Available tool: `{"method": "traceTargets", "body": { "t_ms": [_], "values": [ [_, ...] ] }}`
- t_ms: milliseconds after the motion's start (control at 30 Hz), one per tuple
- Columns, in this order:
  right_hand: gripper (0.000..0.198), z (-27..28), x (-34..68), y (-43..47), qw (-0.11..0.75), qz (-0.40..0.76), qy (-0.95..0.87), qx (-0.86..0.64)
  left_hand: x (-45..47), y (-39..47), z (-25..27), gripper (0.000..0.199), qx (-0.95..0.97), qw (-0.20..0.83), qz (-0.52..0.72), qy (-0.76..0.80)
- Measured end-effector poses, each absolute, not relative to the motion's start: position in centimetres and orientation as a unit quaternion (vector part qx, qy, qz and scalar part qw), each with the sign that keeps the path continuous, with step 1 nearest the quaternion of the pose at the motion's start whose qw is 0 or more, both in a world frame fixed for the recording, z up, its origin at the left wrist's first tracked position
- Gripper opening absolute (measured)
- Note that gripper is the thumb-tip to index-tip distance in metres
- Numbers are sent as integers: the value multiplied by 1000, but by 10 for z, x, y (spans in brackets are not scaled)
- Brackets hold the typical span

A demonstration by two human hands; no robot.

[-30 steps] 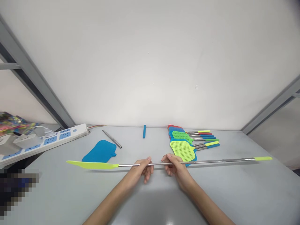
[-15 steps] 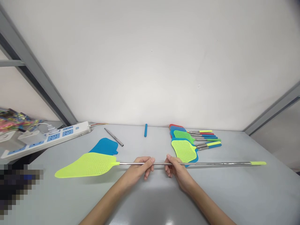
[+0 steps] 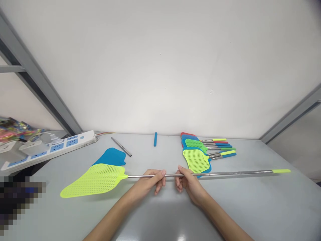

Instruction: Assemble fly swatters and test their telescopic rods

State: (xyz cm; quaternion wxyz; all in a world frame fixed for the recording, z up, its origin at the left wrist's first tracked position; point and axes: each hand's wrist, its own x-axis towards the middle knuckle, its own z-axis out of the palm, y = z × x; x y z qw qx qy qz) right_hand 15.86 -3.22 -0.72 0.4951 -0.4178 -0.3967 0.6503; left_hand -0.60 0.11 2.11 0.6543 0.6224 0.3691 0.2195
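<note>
Both hands grip the extended metal rod of a yellow-green fly swatter (image 3: 96,179), held sideways above the table. Thumb and fingers of my left hand (image 3: 152,180) pinch the rod to the right of the perforated head. My right hand (image 3: 187,179) pinches it a short way further right, with a small gap between the hands. The swatter's yellow-green grip end points right. Partly behind its head lies a loose blue swatter head (image 3: 110,156). A bare metal rod (image 3: 121,146) and a blue handle sleeve (image 3: 155,139) rest farther back.
A pile of several fly swatters (image 3: 197,160) in yellow, green, blue and red lies at the back right. On the left stands a white power strip (image 3: 72,143) with plugged-in adapters, beside colourful packaging (image 3: 15,129). A wall (image 3: 160,83) closes off the table's back.
The swatter has tilted slightly: its grip end has risen and shifted right, while its head has dipped and turned its holes more toward me. Both hands keep their hold.
</note>
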Motion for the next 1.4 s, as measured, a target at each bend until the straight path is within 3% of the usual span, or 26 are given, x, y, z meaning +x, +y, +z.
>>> {"method": "traceTargets", "body": {
  "t_ms": [333,867,1400],
  "values": [
    [48,-6,156,-33,480,661,-405,-410,-7,0,27,41,623,660,210,364],
    [50,-22,150,-38,451,756,-342,-330,-9,-5,25,43,543,770,143,303],
    [52,-23,141,-42,456,757,-357,-302,-4,-12,21,40,510,805,134,270]
  ]
}}
